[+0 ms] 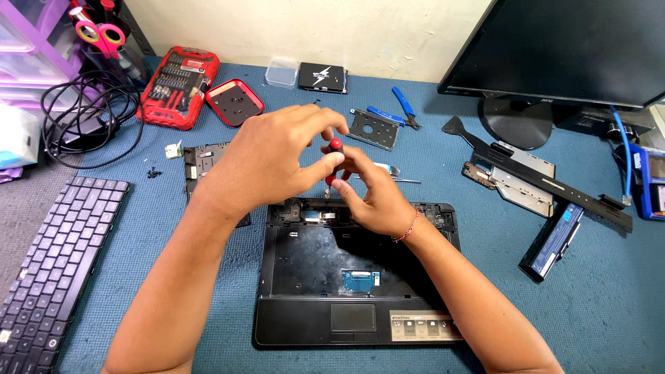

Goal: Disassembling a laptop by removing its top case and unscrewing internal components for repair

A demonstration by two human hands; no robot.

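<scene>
Red-handled screwdriver [334, 161] held upright over rear edge of opened laptop base [357, 277], left hand [267, 161] fingers closed on its top from nine o'clock, right hand [370, 194] pinching lower handle from four o'clock, detached keyboard [55, 260] at eight o'clock, red bit case [179, 86] at ten o'clock.

A detached keyboard [52, 266] is laid at the left of the blue worktop [596, 312]. A red bit case [178, 86], black cables [86, 114], blue pliers [402, 107], a battery [552, 240] and a monitor [561, 48] are seen behind.
</scene>
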